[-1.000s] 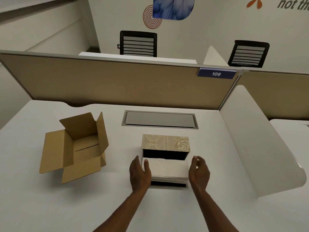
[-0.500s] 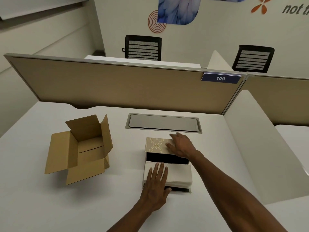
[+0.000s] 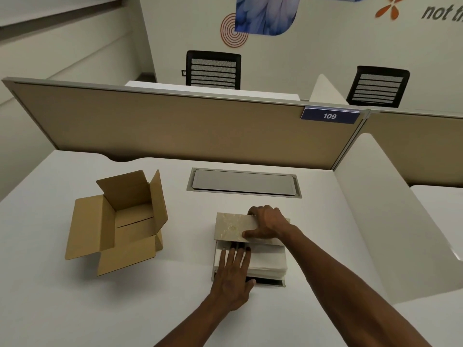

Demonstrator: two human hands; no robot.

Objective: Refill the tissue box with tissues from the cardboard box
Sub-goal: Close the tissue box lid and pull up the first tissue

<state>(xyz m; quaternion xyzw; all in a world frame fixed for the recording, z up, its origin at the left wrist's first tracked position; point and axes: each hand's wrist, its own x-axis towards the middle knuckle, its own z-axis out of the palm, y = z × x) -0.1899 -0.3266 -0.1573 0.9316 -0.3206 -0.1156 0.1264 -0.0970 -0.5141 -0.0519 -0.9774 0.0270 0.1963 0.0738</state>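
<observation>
Tissues (image 3: 265,261): soft, light, compressible stack, under my flat, open left hand (image 3: 231,274). Tissue box lid (image 3: 230,226): stiff, pinched at its edge by my right hand (image 3: 268,225), just beyond. Cardboard box (image 3: 120,221): left.

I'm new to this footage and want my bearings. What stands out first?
At centre, two hands work a tissue box: the left hand presses flat on the white tissues, while the right hand grips the patterned lid above them. To the left on the white desk sits an open cardboard box, apparently empty.
</observation>
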